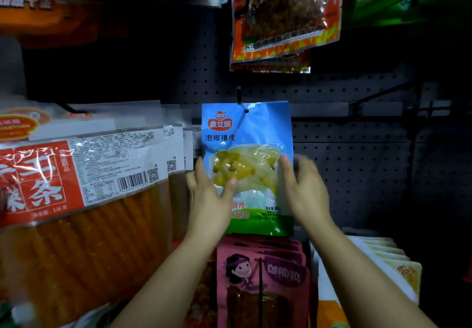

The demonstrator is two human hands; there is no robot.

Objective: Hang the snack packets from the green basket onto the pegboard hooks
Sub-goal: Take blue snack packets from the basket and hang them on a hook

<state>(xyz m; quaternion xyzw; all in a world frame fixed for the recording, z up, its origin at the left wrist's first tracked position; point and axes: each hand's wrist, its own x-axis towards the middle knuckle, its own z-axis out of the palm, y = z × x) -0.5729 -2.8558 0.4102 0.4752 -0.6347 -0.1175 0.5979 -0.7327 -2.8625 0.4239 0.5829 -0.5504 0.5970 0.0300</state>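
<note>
Right between both hands hangs the blue snack packet (247, 148), upright, its long axis vertical, the printed top pointing up and the green bottom edge down. Its upper edge sits above the fingertips, where the hook (242, 102) passes through the hang hole; the hook's tip shows in front of the packet, so it looks already threaded. The left hand (209, 194) grips the lower left side, thumb pressed on the clear window. The right hand (304, 189) cups the right edge, fingers curled behind it; it is slightly blurred. Both are about equally near, so either could let go first. Beyond the hands stands the dark pegboard (357, 153); orange packets (76, 200) lie left of the left hand, pink packets (260, 276) below the wrists.
</note>
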